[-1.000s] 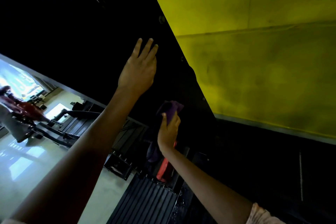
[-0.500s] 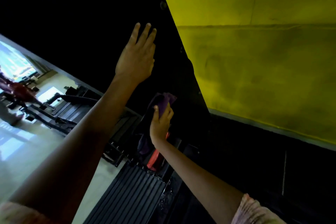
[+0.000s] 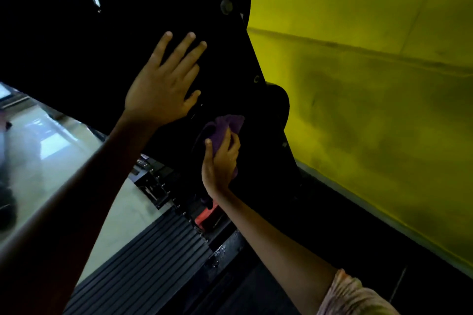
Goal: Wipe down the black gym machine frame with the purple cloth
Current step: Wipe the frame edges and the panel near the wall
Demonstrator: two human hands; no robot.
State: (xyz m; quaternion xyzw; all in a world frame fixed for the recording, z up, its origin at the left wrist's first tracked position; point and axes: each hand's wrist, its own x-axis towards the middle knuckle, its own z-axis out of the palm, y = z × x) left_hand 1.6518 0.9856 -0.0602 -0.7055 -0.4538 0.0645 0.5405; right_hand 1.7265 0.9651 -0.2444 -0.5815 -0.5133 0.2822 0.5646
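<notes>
At the left edge of the view lay a pale, glossy floor, with blurred shapes too indistinct to name. A ribbed black mat ran diagonally up from the bottom toward the foot of the machine, where a small red part showed among dark fittings.

The left hand was pressed flat on the black gym machine frame, fingers straight and spread wide, holding nothing; it looked like a bracing hand rather than a working one. The frame itself filled the upper left and centre as a broad dark slab, its long axis slanting from upper centre down toward the lower right, following the boundary with the wall.

Just below and to the right of the left hand, the right hand gripped the purple cloth, thumb and fingers curled round it, the bunched fabric sticking out above the knuckles and pressed against the frame near a rounded dark fitting. The cloth was thus already in contact with the surface to be cleaned, and the right hand was the only one carrying it. Judging from this, the stretch of frame left to cover ran upward past the bolt and downward toward the base, both along that slanting axis, so the next stroke would probably need to follow the slant rather than cut across it.

Right of the frame stood a yellow wall, with a dark band beneath it.
</notes>
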